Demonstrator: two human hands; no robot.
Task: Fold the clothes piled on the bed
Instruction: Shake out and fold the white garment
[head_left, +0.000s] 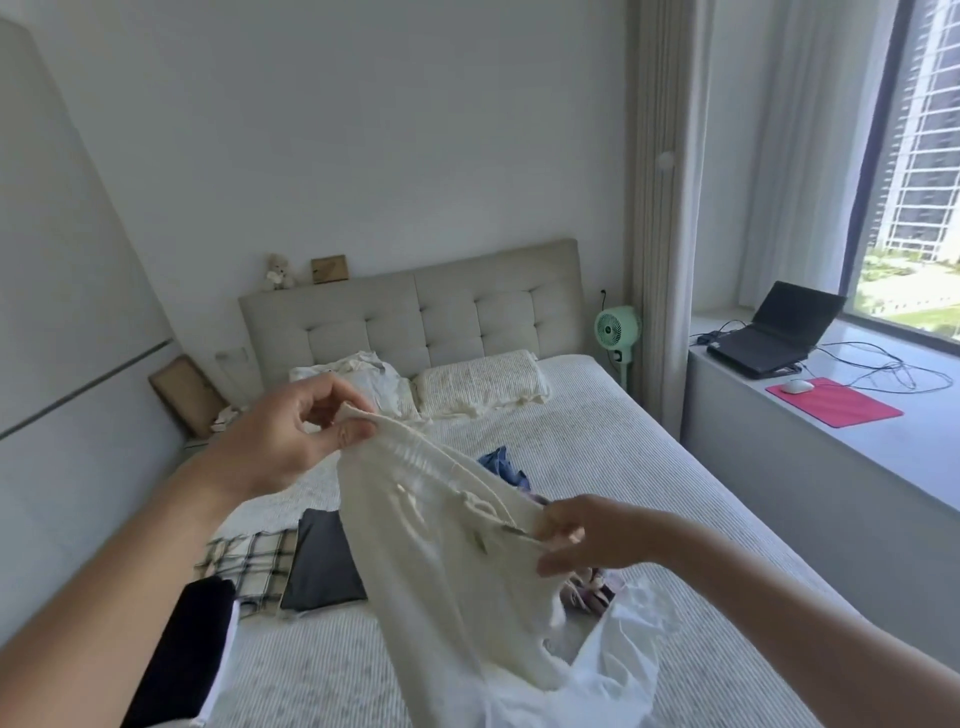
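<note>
Cream garment (441, 561) (one, ribbed, limp) hangs between your two hands: left hand (291, 431) pinches its hem, right hand (587, 530) grips the other edge.

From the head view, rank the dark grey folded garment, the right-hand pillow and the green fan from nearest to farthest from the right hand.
1. dark grey folded garment: on the bed, left of the right hand.
2. right-hand pillow: at the headboard, beyond the hand.
3. green fan: off the bed's far right corner, by the curtain.
</note>
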